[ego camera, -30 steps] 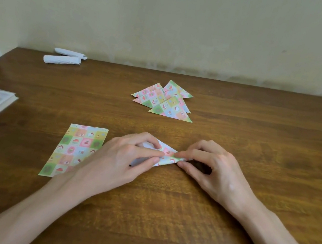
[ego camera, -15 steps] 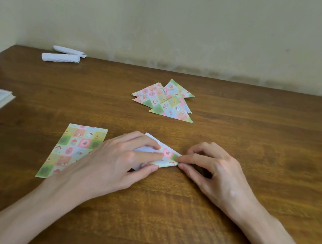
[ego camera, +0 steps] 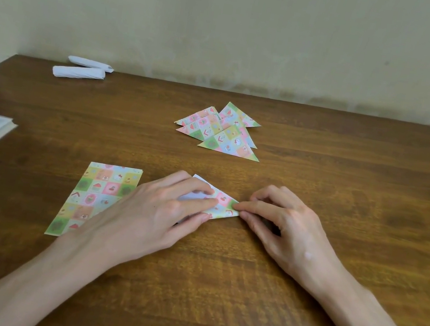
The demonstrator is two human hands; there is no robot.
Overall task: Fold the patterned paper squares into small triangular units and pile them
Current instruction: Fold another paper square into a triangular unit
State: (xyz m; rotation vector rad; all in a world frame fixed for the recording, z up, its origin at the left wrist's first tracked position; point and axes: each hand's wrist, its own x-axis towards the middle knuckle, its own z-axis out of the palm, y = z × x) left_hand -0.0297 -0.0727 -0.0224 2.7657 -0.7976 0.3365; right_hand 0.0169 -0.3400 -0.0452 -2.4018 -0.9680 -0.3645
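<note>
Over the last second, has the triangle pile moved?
No. The pile keeps the same spot against the table far edge and the flat sheet.

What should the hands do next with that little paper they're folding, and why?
Probably press the fold flat, running a fingertip along the crease. The left hand lies flat on the half-folded paper, whose white underside shows, and the right hand pinches its right corner, so this unit looks unfinished, not ready for the pile of triangles.
</note>
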